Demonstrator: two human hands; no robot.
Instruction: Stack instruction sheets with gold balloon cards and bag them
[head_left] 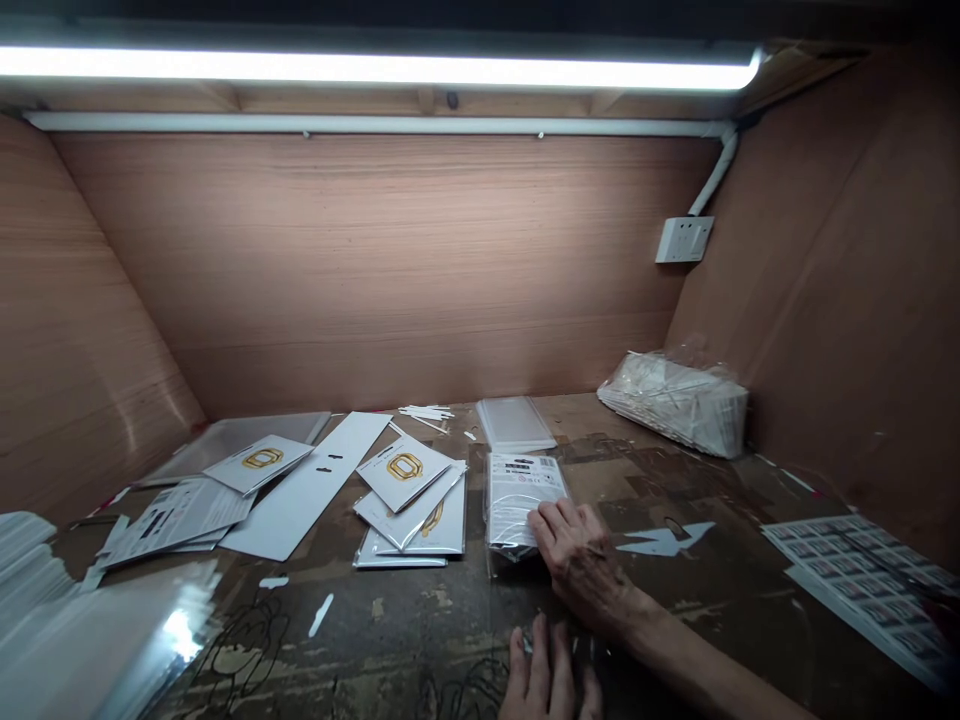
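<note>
A stack of white cards in clear plastic sleeves (523, 492) lies printed side up, with text and a barcode at its top. My right hand (581, 555) has its bent fingers over the lower right edge of the top sleeved card; the thumb is hidden. Nearer to me, my left hand (551, 680) is low on the table, fingers spread and pointing forward, its lower part cut off by the frame. A small shiny bit shows by its fingertips, too small to name. To the left, a pile of sleeved cards with gold foil balloon pictures (409, 478) lies fanned out.
Clear sleeves (517, 424) lie behind the stack. A bag of white pieces (675, 400) stands back right, sticker sheets (862, 580) front right. White paper scraps (667, 540) lie nearby. A long white card strip (300, 500) and plastic sleeves (112, 640) are left. Wooden walls (420, 270) enclose the table.
</note>
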